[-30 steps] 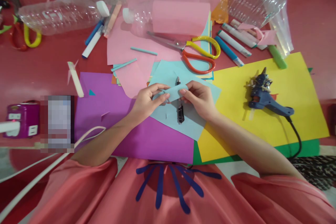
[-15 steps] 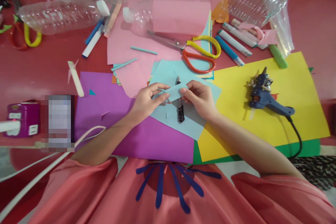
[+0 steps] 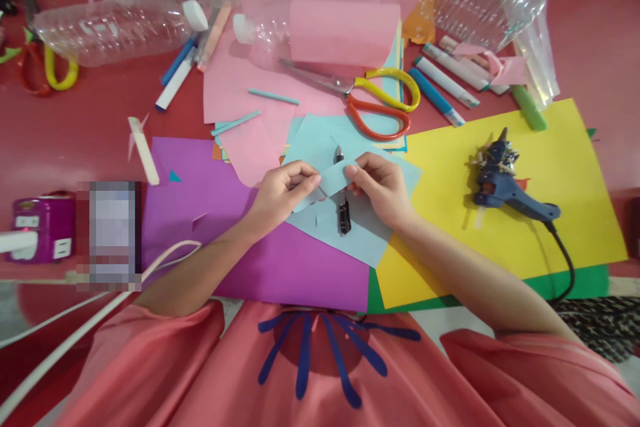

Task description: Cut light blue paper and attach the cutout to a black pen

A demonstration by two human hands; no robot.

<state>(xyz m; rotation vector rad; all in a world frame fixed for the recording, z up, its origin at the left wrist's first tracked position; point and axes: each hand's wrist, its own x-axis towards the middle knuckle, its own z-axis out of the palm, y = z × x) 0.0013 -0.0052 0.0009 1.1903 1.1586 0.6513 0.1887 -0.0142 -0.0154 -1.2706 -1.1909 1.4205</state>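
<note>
Between my hands is a light blue paper strip (image 3: 334, 178). My right hand (image 3: 383, 187) pinches its right end between thumb and fingers. My left hand (image 3: 285, 193) is closed at the other side, its fingertips pressed on blue paper partly hidden beneath them. Under the strip a black pen (image 3: 344, 213) lies on a light blue sheet (image 3: 373, 240). Just beyond my hands rest scissors (image 3: 345, 85) with one yellow and one red handle. Thin blue paper strips (image 3: 274, 97) lie on pink paper (image 3: 225, 90).
A blue glue gun (image 3: 510, 190) lies on yellow paper (image 3: 575, 147) at right. Purple paper (image 3: 200, 167) spreads at left, near a phone (image 3: 114, 233) and a purple power adapter (image 3: 44, 228). Plastic bottles (image 3: 120, 30), one pink-wrapped bottle (image 3: 345, 33) and several markers (image 3: 437, 97) lie farther back.
My left fingertips have drawn back slightly to the left from the strip's middle. The strip's left edge now shows, tilted a little more. The right hand has barely moved.
</note>
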